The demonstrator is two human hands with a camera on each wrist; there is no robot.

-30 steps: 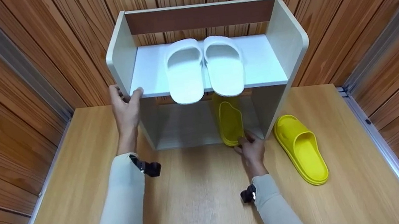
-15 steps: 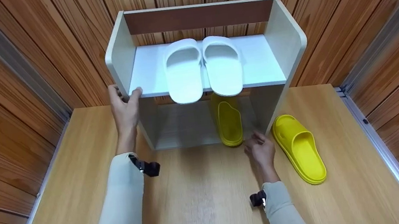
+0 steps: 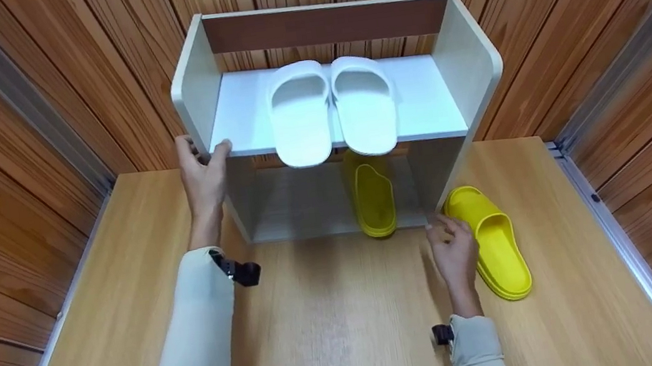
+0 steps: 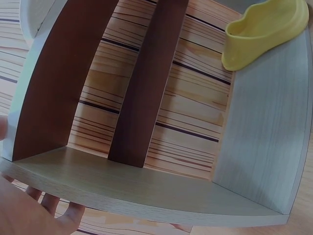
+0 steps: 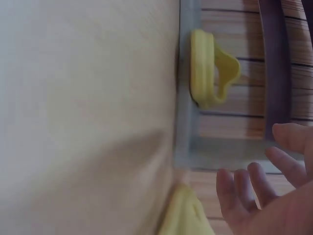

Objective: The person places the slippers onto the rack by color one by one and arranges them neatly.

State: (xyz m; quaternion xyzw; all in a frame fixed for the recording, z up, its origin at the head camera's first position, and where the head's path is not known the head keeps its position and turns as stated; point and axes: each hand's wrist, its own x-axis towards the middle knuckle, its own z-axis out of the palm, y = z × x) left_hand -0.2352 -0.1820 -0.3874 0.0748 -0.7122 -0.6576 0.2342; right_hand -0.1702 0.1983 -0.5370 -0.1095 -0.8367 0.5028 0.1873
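My left hand (image 3: 203,180) grips the left side panel of a small white shoe rack (image 3: 197,89), thumb at the upper shelf's front corner and fingers outside the panel. On the lower shelf stands one yellow slipper (image 3: 376,201), its heel slightly past the front edge; its toe end is shaded under the shelf above. Its mate, another yellow slipper (image 3: 504,257), lies on the floor right of the rack. Between the rack's front right corner and that slipper hovers my right hand (image 3: 456,251), holding nothing. In the right wrist view the right hand's fingers (image 5: 261,183) are loosely bent and spread.
Two white slippers, a left one (image 3: 302,139) and a right one (image 3: 369,127), sit side by side on the upper shelf, heels overhanging its front. Wood-plank walls (image 3: 5,187) surround a light wooden floor (image 3: 327,334) on three sides.
My right hand has let go of the yellow slipper on the lower shelf and moved right toward the one on the floor. My left hand keeps its hold on the rack.
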